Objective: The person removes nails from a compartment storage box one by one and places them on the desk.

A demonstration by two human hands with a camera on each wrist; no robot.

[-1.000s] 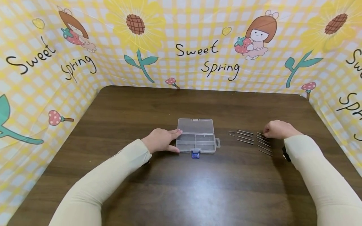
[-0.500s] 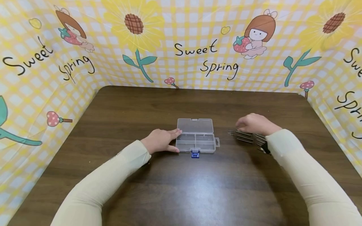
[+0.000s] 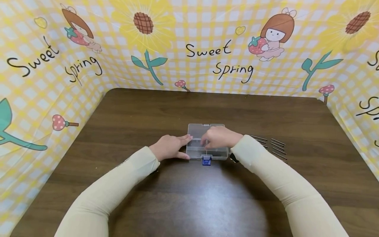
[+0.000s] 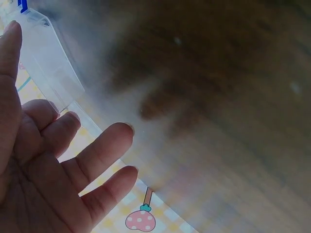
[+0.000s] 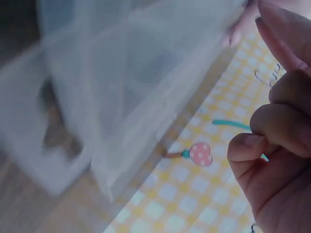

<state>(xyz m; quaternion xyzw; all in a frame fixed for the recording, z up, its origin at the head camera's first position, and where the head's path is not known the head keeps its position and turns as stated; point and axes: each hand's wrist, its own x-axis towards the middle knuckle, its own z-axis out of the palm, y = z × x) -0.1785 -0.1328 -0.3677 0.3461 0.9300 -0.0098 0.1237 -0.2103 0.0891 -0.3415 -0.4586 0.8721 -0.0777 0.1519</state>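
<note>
A clear plastic compartment box (image 3: pixel 196 153) stands with its lid laid back and a blue latch (image 3: pixel 206 161) at the front. My left hand (image 3: pixel 170 146) rests against its left side, thumb at the front corner and fingers near the hinge; the left wrist view shows the fingers extended. My right hand (image 3: pixel 220 136) is over the compartments, thumb and forefinger pinched together, other fingers curled in the right wrist view. A nail in this pinch is mostly hidden by the fingers. Several thin metal nails (image 3: pixel 278 154) lie in rows right of the box, some covered by the right sleeve.
The brown wood-grain table (image 3: pixel 154 108) is enclosed at the back and sides by a yellow checked cloth (image 3: pixel 165 36) with printed flowers. The box has a hanging tab on its right, and the right forearm crosses the table beside the nails.
My right hand has moved left from the right-hand row of nails, across the other nails, to above the box. My left hand has stayed at the box's left side.
</note>
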